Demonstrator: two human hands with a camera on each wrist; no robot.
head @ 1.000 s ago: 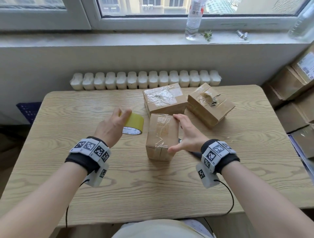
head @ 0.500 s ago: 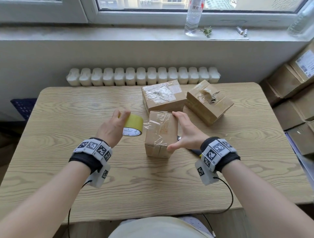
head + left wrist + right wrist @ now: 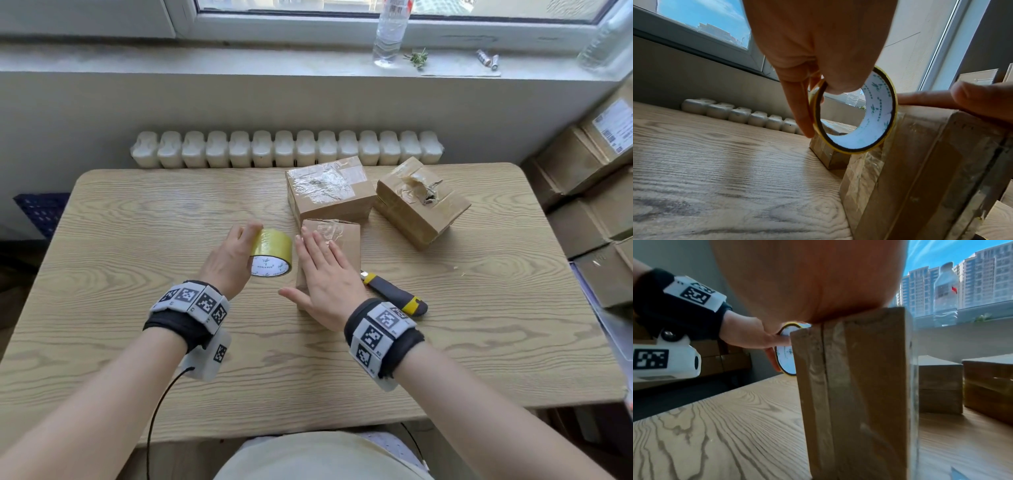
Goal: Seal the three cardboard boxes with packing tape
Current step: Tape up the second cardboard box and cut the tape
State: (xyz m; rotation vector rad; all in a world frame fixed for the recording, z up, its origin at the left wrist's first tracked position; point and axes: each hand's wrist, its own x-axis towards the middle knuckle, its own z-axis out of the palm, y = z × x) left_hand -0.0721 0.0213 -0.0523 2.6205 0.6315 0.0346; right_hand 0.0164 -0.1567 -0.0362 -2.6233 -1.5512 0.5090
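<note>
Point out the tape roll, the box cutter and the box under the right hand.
tape roll (image 3: 274, 244): head view, yellow outer band.
box cutter (image 3: 397, 295): head view, grey handle.
near box (image 3: 346, 240): head view, bare top face.

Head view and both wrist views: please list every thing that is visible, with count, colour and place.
cardboard boxes: 3, brown, on table; nearest stands upright.
tape roll: 1, yellow, left of nearest box.
utility knife: 1, grey and yellow, right of nearest box.
table: 1, light wood.
water bottle: 1, clear, windowsill.
stacked boxes: several, brown, far right.
left hand: grips tape roll.
right hand: flat on nearest box.
</note>
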